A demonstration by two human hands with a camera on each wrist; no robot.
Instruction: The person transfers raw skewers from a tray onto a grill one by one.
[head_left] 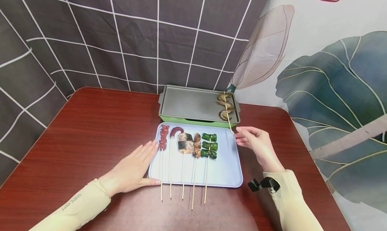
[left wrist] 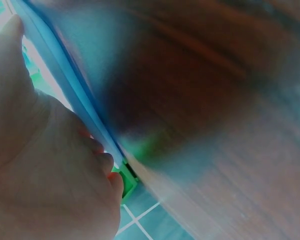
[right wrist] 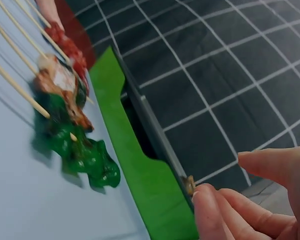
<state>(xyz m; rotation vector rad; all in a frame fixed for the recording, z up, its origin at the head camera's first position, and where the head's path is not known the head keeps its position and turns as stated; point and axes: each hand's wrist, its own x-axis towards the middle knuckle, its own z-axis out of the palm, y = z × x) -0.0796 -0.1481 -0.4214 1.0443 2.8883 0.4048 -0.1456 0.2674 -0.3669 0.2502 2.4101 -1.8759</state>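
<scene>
My right hand (head_left: 254,142) is at the front right of the grill pan (head_left: 190,103), its thumb and fingertips at the lower end of a skewer of curled brown shrimp (head_left: 226,105). That skewer lies along the pan's right side, its stick reaching over the front edge. In the right wrist view the thumb (right wrist: 208,212) meets the lower fingers, while the index finger (right wrist: 265,162) stands apart. My left hand (head_left: 133,170) rests with straight fingers along the left edge of the pale blue tray (head_left: 225,170), thumb at its front left corner.
On the tray lie skewers of red meat (head_left: 163,137), a curled red tentacle (head_left: 176,130), fish chunks (head_left: 185,145), brown pieces (head_left: 197,145) and green peppers (head_left: 209,146). Their sticks overhang the front edge. The pan's green base (head_left: 193,120) stands right behind the tray on the table (head_left: 99,130).
</scene>
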